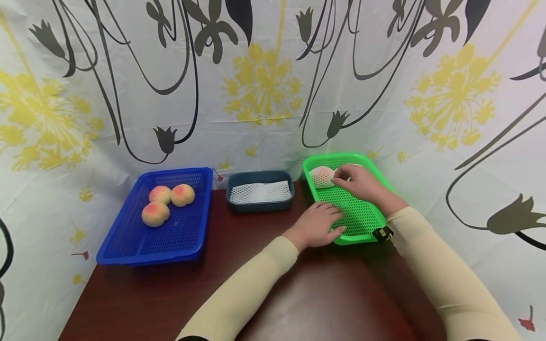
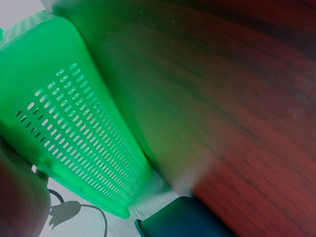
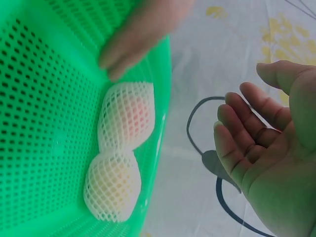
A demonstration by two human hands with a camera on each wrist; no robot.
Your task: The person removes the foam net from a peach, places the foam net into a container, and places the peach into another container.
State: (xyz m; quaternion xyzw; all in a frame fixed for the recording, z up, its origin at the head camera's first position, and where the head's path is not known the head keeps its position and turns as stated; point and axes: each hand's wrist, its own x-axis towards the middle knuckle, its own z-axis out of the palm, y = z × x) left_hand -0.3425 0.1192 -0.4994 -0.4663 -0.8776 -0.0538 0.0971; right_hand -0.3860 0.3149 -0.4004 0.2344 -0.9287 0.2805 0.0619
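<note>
Two peaches in white foam netting lie side by side at one end of the green basket; the right wrist view shows a reddish netted peach (image 3: 126, 116) and a yellower netted peach (image 3: 113, 185). My right hand (image 1: 360, 182) hovers over the basket's far part, fingers loosely bent and nothing in the palm. In the right wrist view that hand (image 3: 269, 138) is apart from both fruits. My left hand (image 1: 317, 225) lies over the near left rim of the green basket (image 1: 361, 239), fingers stretched and holding nothing. Part of this hand (image 2: 19, 197) shows at the left wrist view's edge.
A blue basket (image 1: 119, 259) on the left holds three bare peaches (image 1: 155, 214). Between the baskets, a dark teal tray (image 1: 261, 207) contains flat white foam netting (image 1: 260, 192). All stand on a dark red-brown table (image 1: 256, 241) before a patterned curtain (image 1: 256, 137).
</note>
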